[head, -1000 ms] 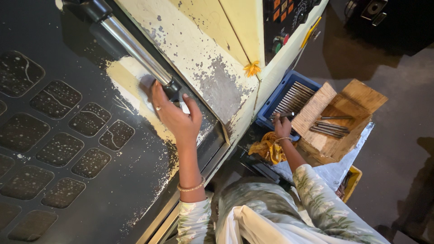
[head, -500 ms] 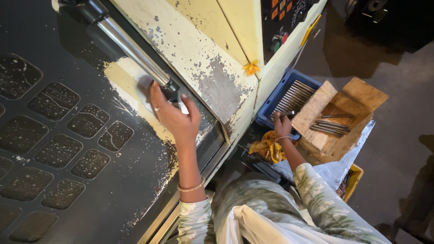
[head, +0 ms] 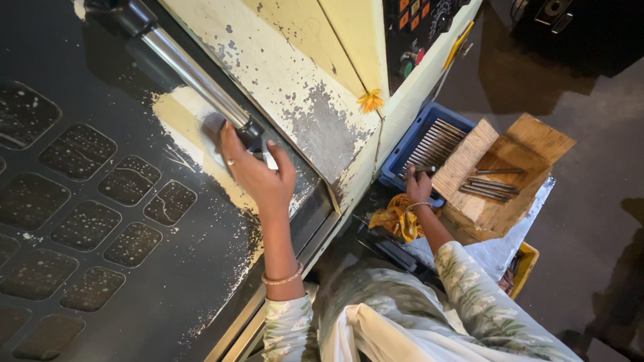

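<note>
Fingers of my left hand [head: 258,175] curl around the lower end of the long metal bar handle [head: 194,77] on the dark machine door [head: 87,201]. Further right, my right hand [head: 419,186] pinches a thin dark metal rod [head: 424,170] over the blue plastic crate [head: 429,141] of rods, beside the wooden block [head: 503,167].

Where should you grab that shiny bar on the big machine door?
Probably near the bar's lower end, beside its black end cap, where the left hand already rests. It is round, slim and stands off the door, so fingers can likely wrap around it from the front.
</note>
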